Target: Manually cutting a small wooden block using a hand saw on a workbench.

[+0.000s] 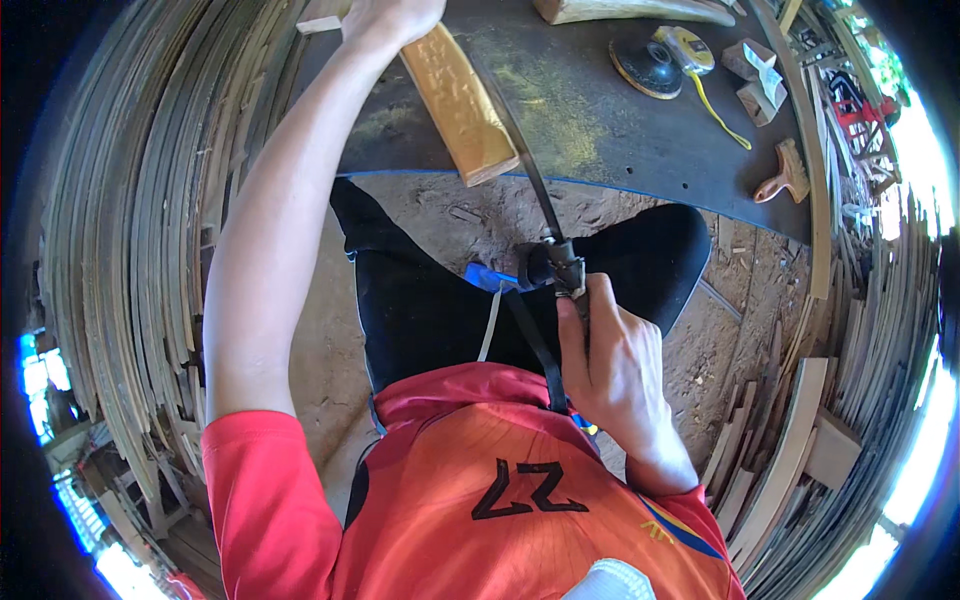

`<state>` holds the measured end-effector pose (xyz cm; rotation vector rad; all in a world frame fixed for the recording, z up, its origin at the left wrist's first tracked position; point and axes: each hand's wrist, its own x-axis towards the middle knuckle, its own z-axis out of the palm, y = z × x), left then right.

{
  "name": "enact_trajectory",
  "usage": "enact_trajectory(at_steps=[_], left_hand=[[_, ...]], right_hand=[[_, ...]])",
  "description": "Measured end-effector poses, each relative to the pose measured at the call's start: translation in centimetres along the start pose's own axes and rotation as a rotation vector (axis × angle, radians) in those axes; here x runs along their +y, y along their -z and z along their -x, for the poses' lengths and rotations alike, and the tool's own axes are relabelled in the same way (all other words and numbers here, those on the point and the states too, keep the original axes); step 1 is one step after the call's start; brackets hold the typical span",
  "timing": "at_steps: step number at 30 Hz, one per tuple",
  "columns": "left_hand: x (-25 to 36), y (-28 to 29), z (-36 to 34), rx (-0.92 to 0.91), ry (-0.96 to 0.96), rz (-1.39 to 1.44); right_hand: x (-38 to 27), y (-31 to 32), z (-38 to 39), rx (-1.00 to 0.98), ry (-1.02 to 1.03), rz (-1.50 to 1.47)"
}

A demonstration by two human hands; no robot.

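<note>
Under the left hand [392, 17], a wood block [458, 103] lies pinned.

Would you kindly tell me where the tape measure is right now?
In the head view, the yellow tape measure lies on the dark workbench, upper right, beside a black sanding disc.

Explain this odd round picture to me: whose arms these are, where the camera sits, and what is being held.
The camera sits on a person's head and looks down, so the arms are the wearer's own; the wide lens bends straight edges. The left hand presses a yellowish wooden block onto a dark workbench. The right hand grips the handle of a long thin blade, probably a saw, that runs beside the block. Further back on the bench lie a yellow power tool with a round disc and small wood offcuts. Stacked wooden strips stand all around.
</note>
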<state>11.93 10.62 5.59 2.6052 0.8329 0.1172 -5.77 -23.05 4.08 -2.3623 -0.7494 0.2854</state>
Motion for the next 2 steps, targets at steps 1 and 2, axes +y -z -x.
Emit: enact_trajectory(at_steps=[1,2], left_hand=[[0.13,0.47,0.37,-0.079,0.009,0.079],[-0.05,1.04,0.83,-0.155,0.023,0.158]], right_hand=[[0.27,-0.13,0.11,-0.003,0.009,0.011],[0.55,-0.23,0.24,-0.007,0.024,0.022]])
